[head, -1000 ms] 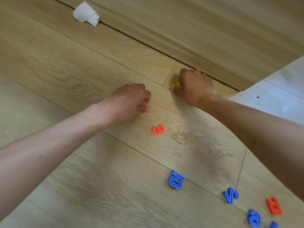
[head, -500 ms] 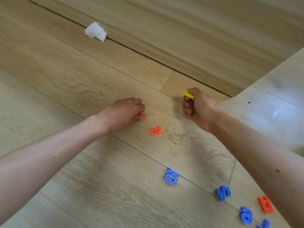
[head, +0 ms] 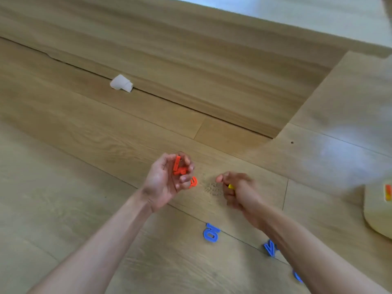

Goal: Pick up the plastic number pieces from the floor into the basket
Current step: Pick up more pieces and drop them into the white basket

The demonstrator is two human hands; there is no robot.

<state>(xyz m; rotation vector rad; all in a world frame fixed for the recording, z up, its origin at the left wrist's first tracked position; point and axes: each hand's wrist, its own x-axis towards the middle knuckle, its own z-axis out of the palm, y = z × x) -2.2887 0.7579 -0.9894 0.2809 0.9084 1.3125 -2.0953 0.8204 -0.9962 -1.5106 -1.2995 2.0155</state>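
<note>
My left hand (head: 167,180) is turned palm up above the floor, fingers curled around an orange number piece (head: 178,166). Just right of its fingertips an orange 3 (head: 193,182) lies on the floor, half hidden by them. My right hand (head: 237,190) is closed on a yellow piece (head: 231,186), of which only a corner shows. A blue number piece (head: 211,232) lies on the floor below the hands. Two more blue pieces (head: 270,248) (head: 297,275) peek out beside my right forearm. The pale basket (head: 375,213) sits at the right edge with an orange piece (head: 388,192) inside.
A white plastic fitting (head: 121,83) lies against the wooden skirting board (head: 191,90) at the back. The floor is light wood planks, with a paler slab (head: 339,158) to the right.
My left hand has lifted off the floor and turned palm up with the orange piece. My right hand has drawn back and down with the yellow piece. The camera view has tilted, and the basket now shows.
</note>
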